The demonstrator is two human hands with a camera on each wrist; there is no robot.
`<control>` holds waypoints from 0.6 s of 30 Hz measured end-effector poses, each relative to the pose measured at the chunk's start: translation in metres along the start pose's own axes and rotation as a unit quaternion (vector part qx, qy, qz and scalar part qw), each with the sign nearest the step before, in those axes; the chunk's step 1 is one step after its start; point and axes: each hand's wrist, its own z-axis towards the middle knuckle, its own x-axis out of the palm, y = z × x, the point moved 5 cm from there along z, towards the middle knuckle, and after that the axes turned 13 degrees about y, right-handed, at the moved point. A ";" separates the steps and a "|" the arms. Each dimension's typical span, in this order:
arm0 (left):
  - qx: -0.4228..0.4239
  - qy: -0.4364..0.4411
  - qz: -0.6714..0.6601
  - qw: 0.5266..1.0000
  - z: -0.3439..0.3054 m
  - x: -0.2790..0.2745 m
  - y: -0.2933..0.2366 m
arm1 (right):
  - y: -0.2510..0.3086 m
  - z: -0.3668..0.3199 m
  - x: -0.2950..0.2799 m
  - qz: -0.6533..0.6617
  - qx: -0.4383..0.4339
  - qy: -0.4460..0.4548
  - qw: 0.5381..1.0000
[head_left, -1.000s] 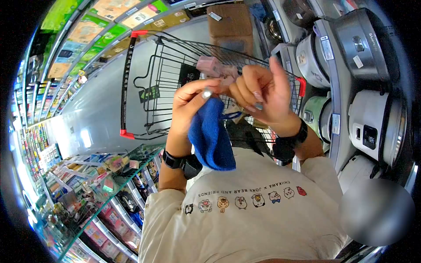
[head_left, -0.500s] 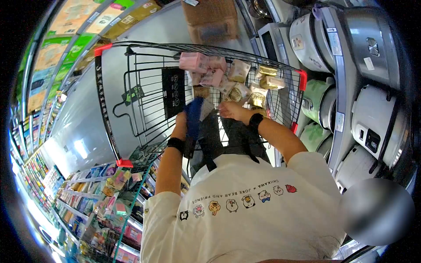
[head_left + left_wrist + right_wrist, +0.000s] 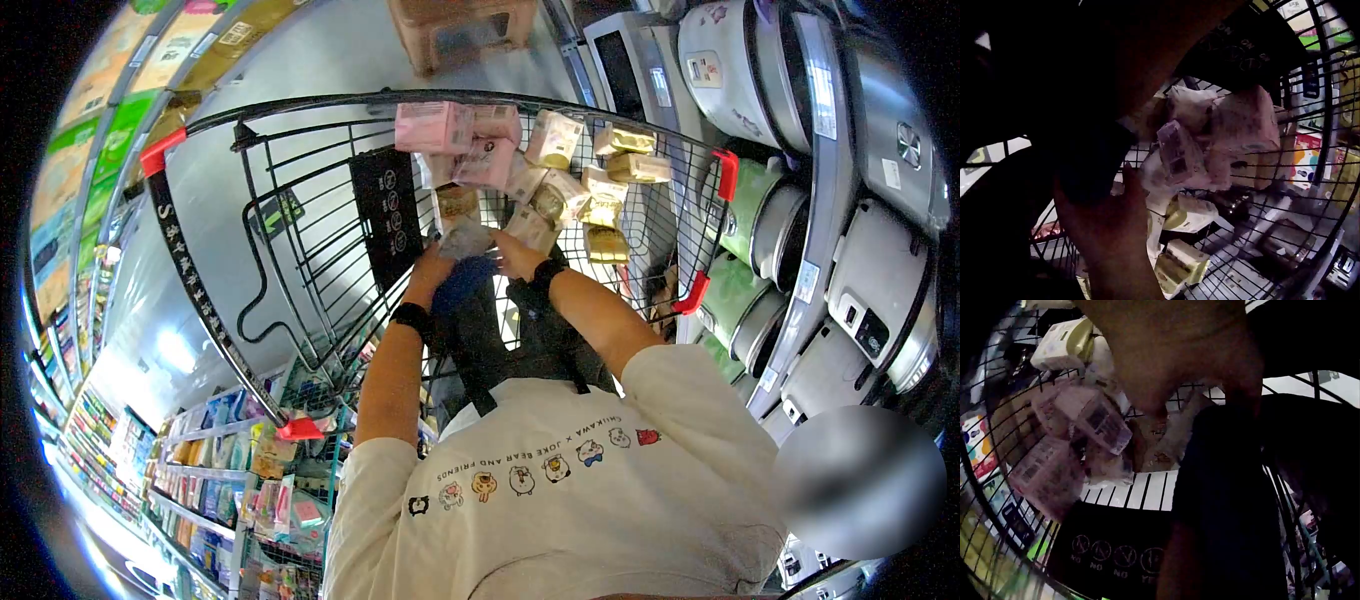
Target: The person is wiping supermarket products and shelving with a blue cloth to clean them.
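A blue cloth item (image 3: 466,285) hangs low over the shopping cart, with a pale crinkled piece (image 3: 465,241) at its far end. On its left side my left hand (image 3: 430,272) grips the cloth. From the other side my right hand (image 3: 518,256) holds on near the pale piece, thumb and fingers at the cloth's end in the right wrist view. The cloth (image 3: 1225,500) looks almost black there. Just beyond both hands lie pink wrapped packs (image 3: 487,160) and cream-and-gold packs (image 3: 562,195) in the cart.
The cart's wire basket (image 3: 330,290) surrounds the hands, with a black sign panel (image 3: 385,205) on its left side. Rice cookers (image 3: 765,215) line the right shelf. A brown stool (image 3: 460,35) stands beyond the cart, and goods fill the shelves (image 3: 215,470) at lower left.
Both hands have lowered from in front of the chest into the cart area, taking the blue cloth along. The right hand, earlier raised beside the cloth, has come to its end. The view has shifted.
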 end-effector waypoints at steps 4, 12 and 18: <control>0.032 0.030 -0.013 0.999 0.013 0.009 0.016 | -0.046 0.057 -0.018 0.161 0.016 0.024 0.987; 0.031 0.042 -0.087 0.995 0.004 0.012 0.017 | 0.003 0.011 0.039 0.246 -0.068 0.090 0.963; 0.078 0.045 0.184 0.979 -0.043 -0.001 -0.030 | 0.005 0.001 0.036 0.204 -0.138 0.116 0.962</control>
